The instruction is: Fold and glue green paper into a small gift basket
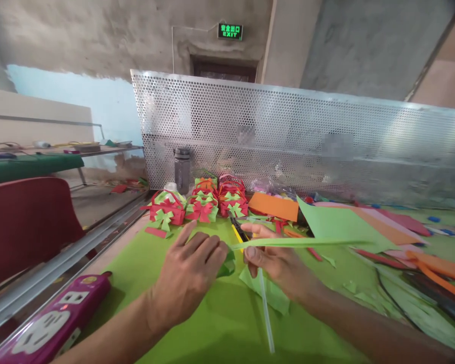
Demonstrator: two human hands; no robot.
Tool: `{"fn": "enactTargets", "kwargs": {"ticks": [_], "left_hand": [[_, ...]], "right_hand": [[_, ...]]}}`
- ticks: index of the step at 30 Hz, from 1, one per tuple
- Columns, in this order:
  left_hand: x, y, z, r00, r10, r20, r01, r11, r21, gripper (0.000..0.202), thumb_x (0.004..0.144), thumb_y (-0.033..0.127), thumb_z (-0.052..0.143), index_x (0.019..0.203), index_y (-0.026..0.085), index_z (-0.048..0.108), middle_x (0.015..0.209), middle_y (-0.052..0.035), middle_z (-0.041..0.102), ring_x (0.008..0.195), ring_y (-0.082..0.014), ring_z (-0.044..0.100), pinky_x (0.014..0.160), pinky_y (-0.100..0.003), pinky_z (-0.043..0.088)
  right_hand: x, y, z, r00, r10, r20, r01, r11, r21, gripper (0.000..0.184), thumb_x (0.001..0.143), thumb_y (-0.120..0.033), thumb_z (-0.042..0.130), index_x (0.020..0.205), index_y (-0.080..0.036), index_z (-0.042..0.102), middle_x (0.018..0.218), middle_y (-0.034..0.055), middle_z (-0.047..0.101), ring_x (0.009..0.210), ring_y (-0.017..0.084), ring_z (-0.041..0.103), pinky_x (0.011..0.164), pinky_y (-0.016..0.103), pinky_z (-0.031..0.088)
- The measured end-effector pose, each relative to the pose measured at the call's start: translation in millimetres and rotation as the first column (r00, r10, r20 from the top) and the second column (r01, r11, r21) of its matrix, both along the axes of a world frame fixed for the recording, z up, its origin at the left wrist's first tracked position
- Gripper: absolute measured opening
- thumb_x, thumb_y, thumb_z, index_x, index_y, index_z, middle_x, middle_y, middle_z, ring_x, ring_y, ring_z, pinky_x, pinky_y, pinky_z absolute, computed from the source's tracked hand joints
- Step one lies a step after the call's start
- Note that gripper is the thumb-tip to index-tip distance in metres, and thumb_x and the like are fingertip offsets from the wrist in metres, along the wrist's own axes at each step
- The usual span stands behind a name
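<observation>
My left hand has its fingers curled and its index finger partly raised. At its fingertips sits a folded green paper piece, mostly hidden by the fingers. My right hand pinches a long light green paper strip between thumb and fingers. The strip's left end reaches my left fingertips, and the rest trails rightward. Behind the right fingers lies a yellow and black glue gun, largely covered; whether the hand bears it I cannot tell. A clear glue stick extends below that hand, over a light green paper scrap.
Several small red and green paper baskets with bows stand at the back beside a grey bottle. Coloured sheets and cut scraps cover the right. A purple power strip lies front left. A perforated metal panel borders the table.
</observation>
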State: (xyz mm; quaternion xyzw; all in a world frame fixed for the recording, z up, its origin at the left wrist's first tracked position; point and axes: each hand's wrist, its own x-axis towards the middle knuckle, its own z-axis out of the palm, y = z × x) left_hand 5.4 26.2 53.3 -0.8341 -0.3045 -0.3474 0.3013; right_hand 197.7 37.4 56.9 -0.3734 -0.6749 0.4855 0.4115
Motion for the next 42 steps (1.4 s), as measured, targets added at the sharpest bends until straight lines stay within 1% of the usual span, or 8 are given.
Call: {"fn": "enactTargets", "kwargs": {"ticks": [4,7,11,18,25,29,36,42], "left_hand": [[3,-5,1.1,0.999,0.021,-0.049,-0.018,0.998,0.065,0.026,0.087,0.009,0.037,0.086,0.011,0.063,0.078,-0.0080,0.067,0.072,-0.0211,0.062,0.086,-0.049,0.040],[3,-6,1.9,0.998,0.011,-0.069,-0.006,0.998,0.069,0.024,0.086,0.009,0.039,0.085,0.010,0.063,0.076,-0.0083,0.067,0.072,-0.0211,0.062,0.086,-0.048,0.040],[4,-5,1.4,1.000,-0.002,-0.014,0.002,1.000,-0.015,0.021,0.085,0.007,0.042,0.082,0.012,0.062,0.076,-0.0059,0.067,0.070,-0.0193,0.062,0.087,-0.047,0.040],[9,-8,-3.0,0.997,-0.070,0.027,0.072,0.992,-0.103,0.019,0.086,0.010,0.043,0.081,0.016,0.060,0.077,-0.0028,0.068,0.072,-0.0158,0.061,0.101,-0.049,0.027],[10,-10,-3.4,0.994,-0.068,0.090,0.084,0.979,-0.185,0.015,0.084,0.010,0.048,0.081,0.018,0.061,0.076,-0.0010,0.070,0.069,-0.0145,0.063,0.099,-0.048,0.031],[8,-5,-3.2,0.957,-0.002,0.290,0.084,0.959,-0.272,0.031,0.077,0.019,0.062,0.108,0.020,0.057,0.100,-0.0060,0.069,0.091,-0.0223,0.063,0.098,-0.054,0.032],[4,4,0.9,0.722,0.219,0.657,0.390,0.656,-0.647,0.047,0.075,0.027,0.062,0.120,0.019,0.052,0.119,-0.0109,0.060,0.107,-0.0251,0.057,0.089,-0.044,0.045],[7,9,-1.4,0.364,0.407,0.838,0.810,0.306,-0.501,0.032,0.072,0.024,0.065,0.102,0.018,0.060,0.079,-0.0022,0.068,0.080,-0.0172,0.064,0.073,-0.031,0.050]], "right_hand": [[-2,-1,-0.3,0.980,-0.039,-0.193,0.037,0.999,-0.016,0.033,0.077,-0.048,0.060,0.069,-0.016,0.060,0.063,0.0004,0.053,0.055,0.012,0.051,0.060,0.030,0.045],[-2,-1,-2.2,0.966,-0.076,-0.248,0.071,0.997,-0.028,0.027,0.076,-0.042,0.064,0.086,-0.018,0.060,0.072,0.0000,0.055,0.064,0.012,0.053,0.064,0.029,0.044],[-1,1,-7.8,0.996,-0.084,-0.002,0.083,0.985,0.150,0.048,0.071,-0.035,0.070,0.114,-0.025,0.051,0.091,0.0007,0.056,0.081,0.016,0.054,0.071,0.031,0.044],[-2,6,-10.4,0.978,-0.110,0.180,0.004,0.862,0.507,0.009,0.075,-0.024,0.065,0.083,-0.021,0.063,0.088,0.0029,0.061,0.085,0.018,0.057,0.076,0.033,0.044],[-4,1,-11.9,0.989,-0.084,0.125,0.015,0.878,0.478,0.009,0.079,-0.029,0.060,0.075,-0.022,0.063,0.079,0.0030,0.063,0.077,0.019,0.058,0.072,0.033,0.044],[-1,6,-7.4,0.983,-0.177,0.045,0.147,0.914,0.378,0.009,0.077,-0.030,0.062,0.071,-0.022,0.061,0.073,0.0007,0.061,0.074,0.018,0.056,0.069,0.032,0.043],[6,18,-1.0,0.931,-0.317,-0.178,0.341,0.932,0.124,0.014,0.067,-0.032,0.068,0.073,-0.021,0.061,0.073,-0.0008,0.062,0.071,0.016,0.056,0.070,0.030,0.042],[9,29,-14.2,0.903,-0.285,-0.321,0.306,0.952,0.017,0.023,0.066,-0.037,0.071,0.077,-0.021,0.058,0.069,-0.0026,0.060,0.068,0.016,0.056,0.071,0.031,0.043]]}}
